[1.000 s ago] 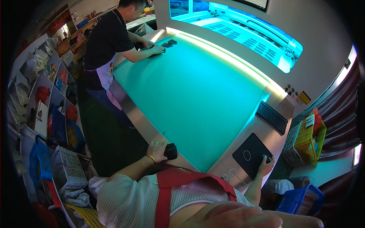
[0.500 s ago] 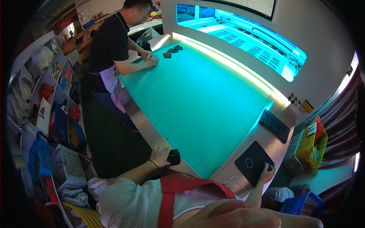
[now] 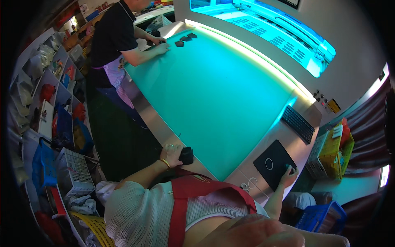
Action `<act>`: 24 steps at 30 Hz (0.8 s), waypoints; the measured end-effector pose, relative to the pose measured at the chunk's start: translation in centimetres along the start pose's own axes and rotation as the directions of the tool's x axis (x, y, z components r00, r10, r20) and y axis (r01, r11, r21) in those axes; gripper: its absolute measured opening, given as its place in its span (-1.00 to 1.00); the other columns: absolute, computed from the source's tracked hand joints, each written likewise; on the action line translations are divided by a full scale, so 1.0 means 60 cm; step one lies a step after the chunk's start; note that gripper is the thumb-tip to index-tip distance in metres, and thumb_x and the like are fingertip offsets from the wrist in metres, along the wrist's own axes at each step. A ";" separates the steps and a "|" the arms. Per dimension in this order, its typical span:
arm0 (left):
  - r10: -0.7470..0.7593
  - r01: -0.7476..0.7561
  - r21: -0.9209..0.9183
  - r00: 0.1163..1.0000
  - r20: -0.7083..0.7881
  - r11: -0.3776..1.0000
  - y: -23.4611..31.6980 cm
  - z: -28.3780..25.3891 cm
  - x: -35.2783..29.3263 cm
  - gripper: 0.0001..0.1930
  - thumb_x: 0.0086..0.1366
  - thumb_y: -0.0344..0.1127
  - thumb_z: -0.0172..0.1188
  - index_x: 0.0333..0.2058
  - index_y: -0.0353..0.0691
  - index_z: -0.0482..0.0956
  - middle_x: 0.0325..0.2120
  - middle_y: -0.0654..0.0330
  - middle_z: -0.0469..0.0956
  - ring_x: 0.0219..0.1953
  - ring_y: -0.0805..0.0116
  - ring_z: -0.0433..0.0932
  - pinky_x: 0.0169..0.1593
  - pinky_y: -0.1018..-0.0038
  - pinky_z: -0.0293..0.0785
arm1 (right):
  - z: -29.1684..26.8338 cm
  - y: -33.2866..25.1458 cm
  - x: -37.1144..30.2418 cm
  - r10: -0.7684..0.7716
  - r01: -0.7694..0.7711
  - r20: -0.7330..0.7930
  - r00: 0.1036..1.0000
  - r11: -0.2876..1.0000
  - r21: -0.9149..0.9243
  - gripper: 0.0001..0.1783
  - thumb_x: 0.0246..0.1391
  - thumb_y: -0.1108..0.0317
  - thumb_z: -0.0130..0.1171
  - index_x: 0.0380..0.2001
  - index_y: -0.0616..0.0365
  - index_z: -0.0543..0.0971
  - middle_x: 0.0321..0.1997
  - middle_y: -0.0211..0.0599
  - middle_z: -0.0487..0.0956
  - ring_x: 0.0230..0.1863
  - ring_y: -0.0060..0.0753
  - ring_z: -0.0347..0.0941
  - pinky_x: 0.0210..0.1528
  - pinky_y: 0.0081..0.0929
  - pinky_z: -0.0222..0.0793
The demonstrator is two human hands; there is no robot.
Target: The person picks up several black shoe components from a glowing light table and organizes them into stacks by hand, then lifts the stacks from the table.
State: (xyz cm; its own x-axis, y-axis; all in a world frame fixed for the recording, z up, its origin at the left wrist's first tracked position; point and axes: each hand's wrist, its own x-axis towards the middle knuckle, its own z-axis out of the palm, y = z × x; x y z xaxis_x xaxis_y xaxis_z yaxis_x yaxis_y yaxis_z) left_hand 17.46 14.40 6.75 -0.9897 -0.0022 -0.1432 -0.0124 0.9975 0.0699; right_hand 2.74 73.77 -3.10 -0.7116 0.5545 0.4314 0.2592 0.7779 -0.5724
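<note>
From above, the person's two bare hands were well apart at the near side of a broad, teal-lit desk (image 3: 214,94). The right hand (image 3: 289,178) was closed over a small dark computer mouse (image 3: 288,167), which sat at the right edge of a black mouse pad (image 3: 275,151) in the desk's near right corner. The left hand (image 3: 171,153) lay against a black stack (image 3: 187,156) on the metal border of the near edge; whether its fingers gripped the stack could not be told. A black keyboard (image 3: 298,124) lay beyond the pad along the right edge, and a looped white cable (image 3: 252,183) lay just left of the pad.

Working the mouse well seemed to call for a light, level hold and small movements, bringing it in from the pad's edge and keeping clear of the cable. The left hand was best kept light, so as not to push the stack off the border.

Near the far left corner, a co-worker (image 3: 113,39) leaned over the desk beside several dark flat pieces (image 3: 180,43).
</note>
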 end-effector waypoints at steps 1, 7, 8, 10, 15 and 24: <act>-0.013 0.013 0.003 1.000 -0.001 1.000 0.002 -0.009 0.000 -0.27 -0.15 0.06 0.52 -0.04 -0.11 0.41 -0.25 0.08 0.58 -0.13 0.09 0.57 -0.04 0.19 0.36 | -0.001 -0.012 -0.001 0.007 -0.007 -0.002 1.000 1.000 0.016 -0.38 0.17 -0.01 0.20 0.12 0.24 0.45 -0.06 -0.07 0.63 -0.02 -0.01 0.52 0.08 -0.20 0.38; -0.019 0.019 -0.005 1.000 0.001 1.000 0.004 0.001 -0.030 -0.28 -0.16 0.04 0.53 -0.06 -0.12 0.41 -0.22 0.09 0.57 -0.12 0.08 0.57 -0.02 0.15 0.38 | -0.021 0.004 -0.017 0.064 -0.071 0.055 0.996 0.990 0.124 -0.37 0.19 0.00 0.19 0.13 0.30 0.44 -0.06 -0.03 0.62 0.00 -0.01 0.52 0.09 -0.21 0.37; -0.007 0.007 -0.005 1.000 0.013 1.000 0.006 -0.001 -0.016 -0.32 -0.16 0.01 0.53 -0.11 -0.14 0.42 -0.21 0.09 0.58 -0.13 0.08 0.57 -0.01 0.16 0.39 | -0.013 0.010 -0.008 0.081 -0.090 0.065 0.995 0.984 0.150 -0.36 0.21 0.00 0.17 0.13 0.34 0.43 -0.05 0.00 0.60 0.01 -0.02 0.52 0.10 -0.21 0.37; -0.009 0.012 -0.095 1.000 0.030 0.995 0.007 -0.005 -0.015 -0.26 -0.21 -0.02 0.55 -0.06 -0.13 0.42 -0.24 0.07 0.58 -0.11 0.01 0.56 -0.02 0.13 0.41 | -0.011 0.033 -0.006 0.098 -0.095 -0.001 0.995 0.971 0.219 -0.37 0.23 0.02 0.16 0.13 0.38 0.43 -0.02 0.03 0.59 0.02 -0.04 0.52 0.11 -0.22 0.37; -0.022 0.206 -0.959 0.978 0.206 0.196 -0.035 -0.033 -0.005 -0.29 -0.04 -0.22 0.50 0.10 -0.25 0.42 -0.10 0.05 0.59 -0.04 0.16 0.59 0.09 0.21 0.47 | -0.009 -0.041 0.006 -0.002 0.077 -0.206 0.979 0.930 0.360 -0.46 0.29 0.13 0.12 0.09 0.42 0.45 -0.01 0.00 0.57 0.04 -0.15 0.51 0.15 -0.28 0.37; 0.609 0.580 -0.617 0.768 0.198 -0.532 -0.028 -0.066 -0.004 -0.16 -0.05 -0.24 0.53 0.20 -0.31 0.32 -0.01 0.11 0.55 0.01 0.27 0.57 0.10 0.29 0.53 | -0.030 -0.614 -0.269 -0.846 -0.480 0.532 -0.014 0.473 0.739 -0.05 0.19 -0.34 -0.01 0.42 0.11 0.16 0.50 -0.14 0.11 0.48 -0.11 0.05 0.44 -0.13 -0.01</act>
State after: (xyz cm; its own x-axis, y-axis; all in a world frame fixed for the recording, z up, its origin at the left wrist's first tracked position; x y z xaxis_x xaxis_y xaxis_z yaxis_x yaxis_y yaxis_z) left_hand 17.18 12.46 10.60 -0.7396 0.6197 -0.2626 -0.6557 -0.5755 0.4888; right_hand 5.88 36.69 12.30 -0.5568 -0.8237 0.1072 -0.0189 -0.1164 -0.9930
